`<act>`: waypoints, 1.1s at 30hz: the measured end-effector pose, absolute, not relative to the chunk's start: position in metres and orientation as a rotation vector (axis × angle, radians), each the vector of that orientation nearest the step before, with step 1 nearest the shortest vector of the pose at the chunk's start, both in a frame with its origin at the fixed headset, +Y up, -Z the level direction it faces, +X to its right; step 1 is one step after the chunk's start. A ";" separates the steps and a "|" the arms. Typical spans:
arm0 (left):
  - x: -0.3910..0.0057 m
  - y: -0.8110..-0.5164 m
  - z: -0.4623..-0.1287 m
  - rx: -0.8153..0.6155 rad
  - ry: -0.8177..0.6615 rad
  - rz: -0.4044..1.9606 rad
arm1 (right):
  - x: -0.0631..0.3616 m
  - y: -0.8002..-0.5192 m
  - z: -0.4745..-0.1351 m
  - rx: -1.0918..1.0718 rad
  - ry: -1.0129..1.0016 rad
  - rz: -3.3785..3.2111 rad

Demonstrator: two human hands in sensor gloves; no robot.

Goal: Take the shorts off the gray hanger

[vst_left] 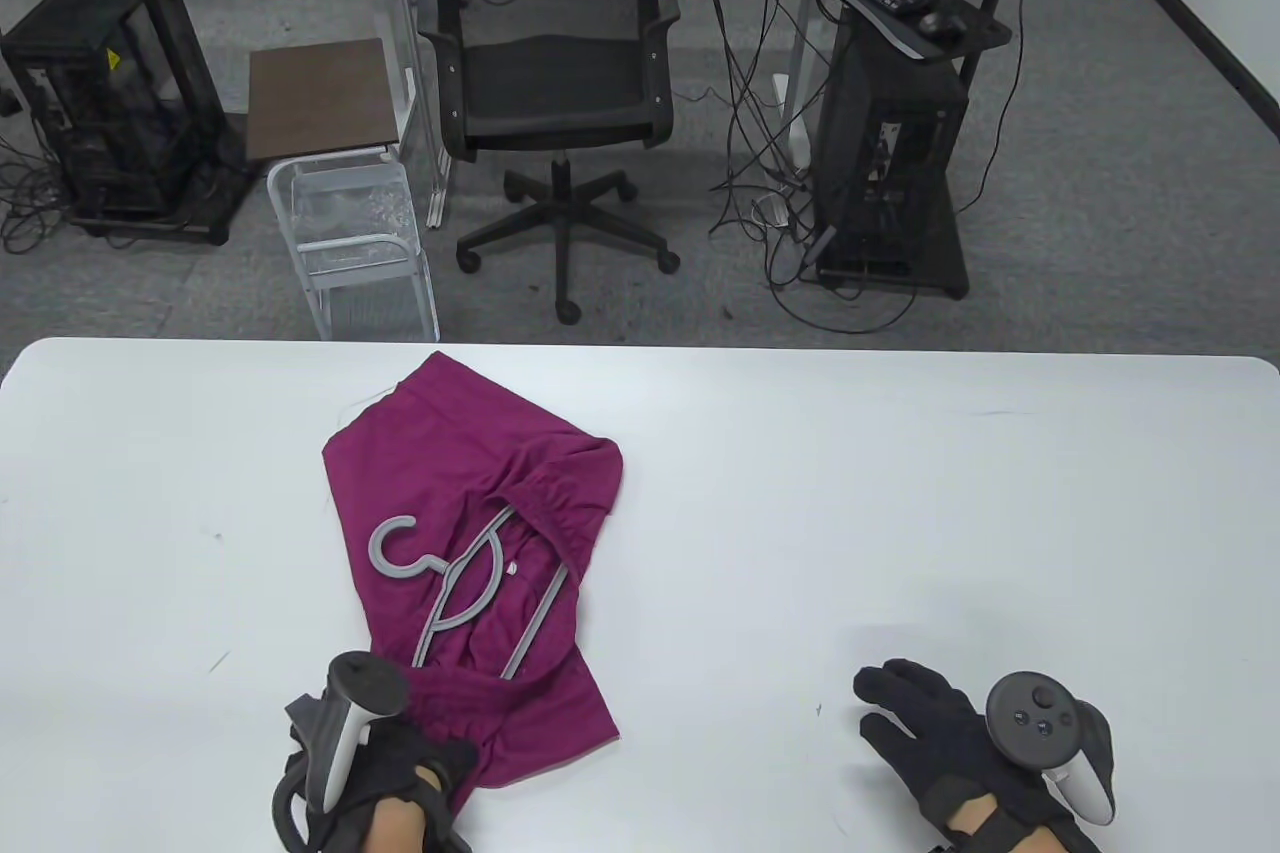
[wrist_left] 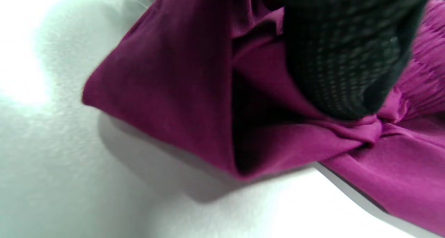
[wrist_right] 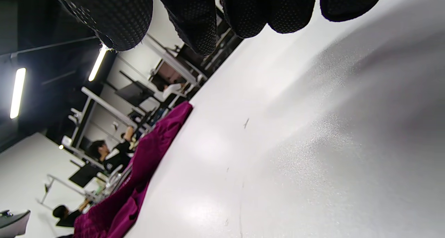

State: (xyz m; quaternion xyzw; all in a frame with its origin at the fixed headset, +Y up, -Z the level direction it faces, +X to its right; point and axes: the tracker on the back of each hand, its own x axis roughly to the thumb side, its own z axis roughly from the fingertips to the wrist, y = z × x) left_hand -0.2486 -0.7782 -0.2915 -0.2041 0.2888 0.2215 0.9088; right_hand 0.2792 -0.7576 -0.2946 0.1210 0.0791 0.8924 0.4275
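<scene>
Gray hanger (vst_left: 462,593): lower end runs under magenta shorts (vst_left: 480,493) fold; we cannot trace its full outline. Left hand (vst_left: 385,773): fingertips buried in fabric, wrist cut by bottom edge. Left wrist view: blurred throughout. Right hand (vst_left: 960,753): forearm cut off; fingers (wrist_right: 194,19) cropped at top edge.

floor: gray carpet (vst_left: 1100,143) | black office chair (vst_left: 555,83) | white table (vst_left: 900,493)

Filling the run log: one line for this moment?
left hand: grips shorts near edge | right hand: flat on table, apart from shorts | gray hanger: still threaded in shorts | step: removal not done
</scene>
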 end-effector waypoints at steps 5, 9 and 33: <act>-0.246 -0.764 -0.290 -0.260 0.576 0.458 | 0.278 -0.758 -0.294 0.306 0.206 2.227; -0.243 -0.745 -0.284 -0.022 0.478 0.577 | 0.277 -0.759 -0.294 0.305 0.218 2.229; -0.122 -0.691 -0.245 0.417 -0.390 0.239 | 0.235 -0.728 -0.276 0.533 -0.176 2.505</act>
